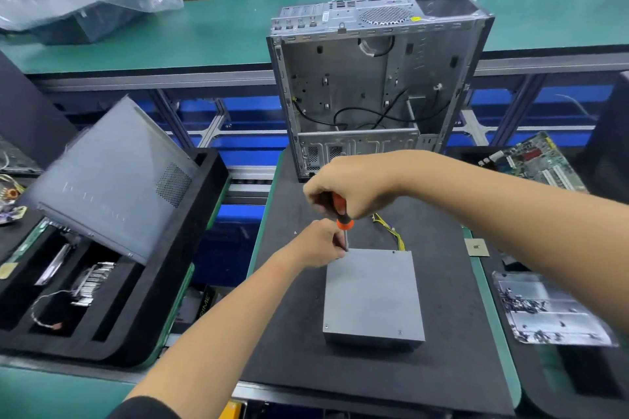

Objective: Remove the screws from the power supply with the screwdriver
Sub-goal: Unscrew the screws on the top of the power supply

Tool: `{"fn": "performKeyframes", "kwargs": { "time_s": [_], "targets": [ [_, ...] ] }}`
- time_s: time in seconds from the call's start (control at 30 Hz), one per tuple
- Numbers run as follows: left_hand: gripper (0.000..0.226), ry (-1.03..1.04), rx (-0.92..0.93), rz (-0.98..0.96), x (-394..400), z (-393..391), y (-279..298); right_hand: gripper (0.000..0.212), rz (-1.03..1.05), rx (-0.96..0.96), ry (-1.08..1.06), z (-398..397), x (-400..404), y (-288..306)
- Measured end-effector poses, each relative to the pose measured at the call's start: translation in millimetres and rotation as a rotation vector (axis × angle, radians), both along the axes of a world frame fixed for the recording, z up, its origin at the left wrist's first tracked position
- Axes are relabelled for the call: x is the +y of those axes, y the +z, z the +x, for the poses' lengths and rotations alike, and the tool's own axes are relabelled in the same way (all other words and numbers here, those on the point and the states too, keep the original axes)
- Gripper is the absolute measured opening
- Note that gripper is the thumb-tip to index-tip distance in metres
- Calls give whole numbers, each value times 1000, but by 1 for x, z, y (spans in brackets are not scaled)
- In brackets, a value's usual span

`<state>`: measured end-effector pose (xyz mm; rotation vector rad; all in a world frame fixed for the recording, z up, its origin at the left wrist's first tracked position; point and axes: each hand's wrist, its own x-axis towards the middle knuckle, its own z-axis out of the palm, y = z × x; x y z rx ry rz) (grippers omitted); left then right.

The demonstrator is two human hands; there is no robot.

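Right grip (343, 187) holds the screwdriver (343, 218) on the supply's (372, 296) far-left corner screw; left grip (318, 245) pinches the shaft; next, turn.

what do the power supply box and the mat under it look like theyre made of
Power supply: likely sheet metal with a matte grey finish, judging by its flat panels, sharp folded edges and small screws. Mat: probably foam or rubber, dull black with no shine and a thick soft-looking edge.

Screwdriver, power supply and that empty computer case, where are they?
screwdriver (344, 222): head view, orange handle collar.
power supply (371, 296): head view, grey top cover.
computer case (343, 78): head view, bare inside wall.
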<state>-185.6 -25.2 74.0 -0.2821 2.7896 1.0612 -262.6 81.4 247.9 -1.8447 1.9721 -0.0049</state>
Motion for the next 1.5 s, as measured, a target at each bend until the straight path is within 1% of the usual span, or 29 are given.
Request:
{"fn": "performKeyframes", "kwargs": {
  "time_s": [0.03, 0.07, 0.13, 0.17, 0.2, 0.27, 0.33, 0.37, 0.43, 0.53, 0.6, 0.63, 0.67, 0.77, 0.8, 0.83, 0.87, 0.93, 1.0, 1.07, 1.13, 1.17, 1.2, 1.27, 1.3, 1.33, 1.37, 1.43, 1.5],
  "targets": [
    [5, 6, -10, 5, 0, 0, 0, 11, -3, 40, -36, 0, -1, -2],
    [5, 14, -18, 9, 0, 0, 0, 11, 5, 97, -91, 0, -1, -3],
    [6, 27, -27, 10, 1, 0, 0, 32, 44, 281, -186, -3, -2, -4],
    [8, 32, -30, 9, 1, 0, 0, 35, 49, 356, -187, -6, -3, -6],
    [9, 34, -33, 14, 0, 0, 0, 32, 46, 369, -170, -8, -3, -7],
    [12, 36, -40, 39, -1, 0, -1, 20, 61, 239, -124, -12, 0, -9],
    [15, 49, -52, 62, -2, -1, -2, 13, 25, 140, -73, -16, 4, -4],
    [18, 57, -55, 69, -3, -1, -3, 12, -4, 113, -56, -18, 6, -1],
    [24, 75, -53, 82, -3, -3, -5, 20, -34, 73, -44, -22, 8, 4],
    [29, 77, -64, 89, -4, -6, -6, 26, 8, 23, -62, -22, 8, 6],
    [29, 66, -72, 90, -5, -6, -7, 21, 32, -31, -99, -19, 7, 3],
    [29, 61, -78, 88, -5, -7, -6, 14, 22, -27, -120, -17, 7, 1],
    [30, 62, -86, 85, -5, -7, -6, 9, -3, 33, -137, -15, 7, -1],
    [30, 77, -105, 89, -5, -8, -7, 32, -31, 486, -194, -14, 6, -7],
    [30, 82, -110, 91, -6, -9, -7, 33, -23, 547, -209, -15, 5, -8],
    [30, 86, -114, 92, -6, -9, -7, 31, -8, 524, -200, -16, 4, -10],
    [30, 91, -114, 93, -6, -9, -8, 26, 7, 452, -175, -19, 4, -9],
    [31, 105, -106, 96, -6, -8, -8, 16, 17, 252, -96, -23, 4, -4],
    [33, 108, -98, 93, -6, -8, -9, 23, 8, 122, -2, -25, 6, 1],
    [34, 107, -99, 94, -6, -9, -10, 25, -4, 75, 5, -24, 7, 3],
    [33, 99, -104, 87, -6, -10, -10, 16, 0, 54, -41, -23, 7, 2],
    [33, 97, -107, 82, -6, -11, -10, 15, 26, 54, -91, -21, 6, 2],
    [33, 94, -109, 79, -7, -11, -10, 21, 61, 105, -138, -18, 5, 0],
    [33, 91, -112, 82, -7, -12, -11, 30, 86, 413, -119, -13, 2, -2],
    [32, 87, -115, 86, -8, -12, -12, 27, 59, 533, -75, -10, 0, -4],
    [30, 77, -118, 88, -8, -12, -12, 22, 26, 540, -46, -8, -1, -7],
    [27, 63, -118, 87, -8, -12, -13, 18, 5, 464, -35, -7, -2, -7],
    [16, 37, -106, 76, -7, -12, -13, 11, 18, 227, 23, -10, -1, -3],
    [9, 34, -98, 78, -6, -13, -12, 20, 36, 96, 127, -13, -1, 4]
  ]
}}
